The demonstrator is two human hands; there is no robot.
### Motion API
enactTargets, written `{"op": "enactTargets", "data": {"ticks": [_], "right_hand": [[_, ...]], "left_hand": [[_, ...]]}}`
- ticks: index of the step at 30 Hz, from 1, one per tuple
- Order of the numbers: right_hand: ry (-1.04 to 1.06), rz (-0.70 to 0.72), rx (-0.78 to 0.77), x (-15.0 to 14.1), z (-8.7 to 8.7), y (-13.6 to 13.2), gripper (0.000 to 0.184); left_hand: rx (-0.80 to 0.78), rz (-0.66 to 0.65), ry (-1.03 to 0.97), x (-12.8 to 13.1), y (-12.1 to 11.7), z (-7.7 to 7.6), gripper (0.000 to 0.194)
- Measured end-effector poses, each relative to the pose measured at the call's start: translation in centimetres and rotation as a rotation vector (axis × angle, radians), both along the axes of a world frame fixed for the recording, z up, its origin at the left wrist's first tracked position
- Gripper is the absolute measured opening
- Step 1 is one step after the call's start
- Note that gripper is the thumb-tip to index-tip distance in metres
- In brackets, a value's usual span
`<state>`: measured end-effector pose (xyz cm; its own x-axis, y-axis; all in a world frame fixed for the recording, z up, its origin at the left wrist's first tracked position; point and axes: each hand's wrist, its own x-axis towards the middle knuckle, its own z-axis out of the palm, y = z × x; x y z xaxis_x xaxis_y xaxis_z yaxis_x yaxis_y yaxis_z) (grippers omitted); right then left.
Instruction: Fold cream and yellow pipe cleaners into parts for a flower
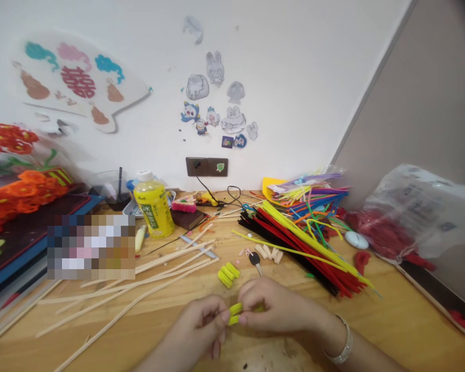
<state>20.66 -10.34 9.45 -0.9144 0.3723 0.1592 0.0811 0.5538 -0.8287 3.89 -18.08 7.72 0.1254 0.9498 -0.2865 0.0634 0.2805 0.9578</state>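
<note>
My left hand (pixel 203 325) and my right hand (pixel 273 307) meet near the front of the wooden table. Between their fingertips they pinch a folded yellow pipe cleaner (pixel 234 314), its loops side by side. Part of it is hidden behind my right fingers. Just beyond my hands lies a small bundle of folded yellow pipe cleaners (pixel 228 275). A key with a black head (pixel 255 260) rests to the right of that bundle. Several short cream pieces (pixel 269 253) lie close to the key.
Long red, black and yellow pipe cleaners (pixel 306 248) spread across the right. Long cream strips (pixel 151 281) cover the left. A bottle with yellow liquid (pixel 153 206) stands at the back. Orange fuzzy flowers (pixel 27 199) sit far left, a plastic bag (pixel 422 212) far right.
</note>
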Motion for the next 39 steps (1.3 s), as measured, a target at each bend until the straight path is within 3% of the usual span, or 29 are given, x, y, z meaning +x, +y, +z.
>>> {"op": "enactTargets", "data": {"ticks": [9, 14, 23, 30, 34, 37, 39], "right_hand": [[-0.007, -0.026, 0.046, 0.1, -1.0, 0.4, 0.035], [-0.039, -0.03, 0.091, 0.0, -1.3, 0.5, 0.034], [-0.037, -0.089, 0.099, -0.4, -1.3, 0.1, 0.037], [-0.025, -0.151, 0.086, -0.8, -1.4, -0.3, 0.037], [-0.018, -0.257, 0.078, -1.1, -1.8, -0.6, 0.033], [0.0, -0.36, -0.016, -1.0, -1.5, -0.7, 0.007], [-0.008, -0.348, -0.066, -0.9, -1.1, -0.7, 0.019]], "left_hand": [[-0.096, -0.027, -0.151, -0.4, 0.5, -0.5, 0.045], [-0.051, -0.051, -0.052, -0.2, 0.3, -0.5, 0.05], [0.149, -0.092, 0.325, 0.3, -0.2, -0.3, 0.028], [0.443, -0.093, 0.686, 0.2, -0.5, -0.9, 0.026], [0.632, -0.117, 0.762, -0.2, -0.6, -0.7, 0.027], [0.736, -0.102, 0.781, -0.4, -0.6, -0.4, 0.026], [0.807, -0.091, 0.785, -0.5, -0.7, -0.2, 0.025]]}}
